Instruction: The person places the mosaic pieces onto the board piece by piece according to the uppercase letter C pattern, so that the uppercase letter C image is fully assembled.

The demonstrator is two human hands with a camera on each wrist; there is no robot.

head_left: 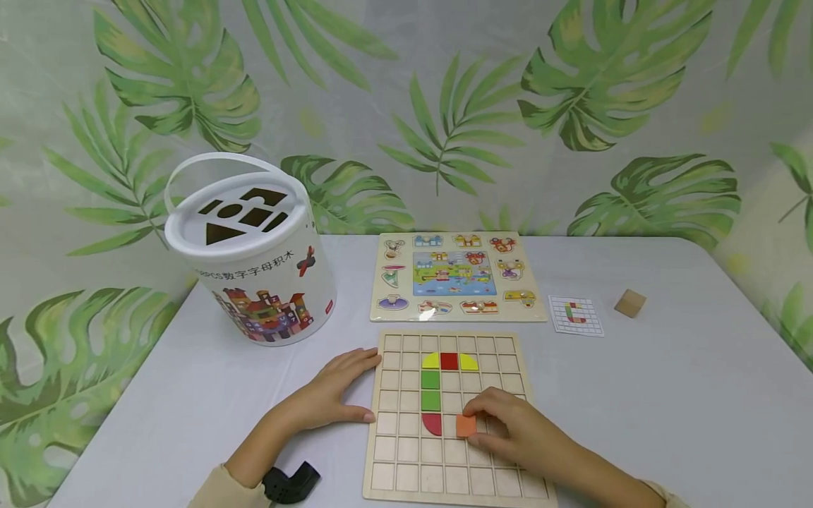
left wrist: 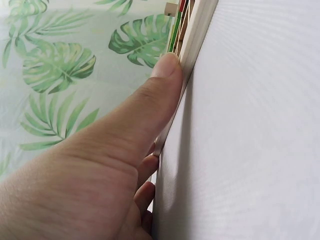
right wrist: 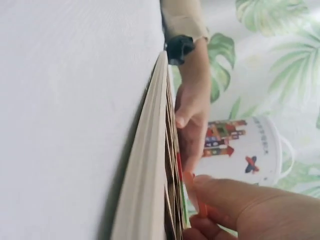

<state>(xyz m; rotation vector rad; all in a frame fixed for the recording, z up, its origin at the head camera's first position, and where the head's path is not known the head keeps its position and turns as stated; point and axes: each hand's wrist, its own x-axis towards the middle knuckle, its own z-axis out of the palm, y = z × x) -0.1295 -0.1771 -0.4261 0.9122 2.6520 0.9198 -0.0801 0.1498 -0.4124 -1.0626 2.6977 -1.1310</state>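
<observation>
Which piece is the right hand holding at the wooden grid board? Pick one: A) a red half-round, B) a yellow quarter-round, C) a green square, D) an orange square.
D: in the head view the right hand pinches an orange square on the grid board, just right of the red piece; the green, yellow and red pieces already sit in their cells.

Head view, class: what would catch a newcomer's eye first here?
The grid board near the table's front edge, with coloured blocks forming a partial letter. The right hand pinches an orange block on it while the left hand rests at its left edge. A white bucket stands back-left.
</observation>
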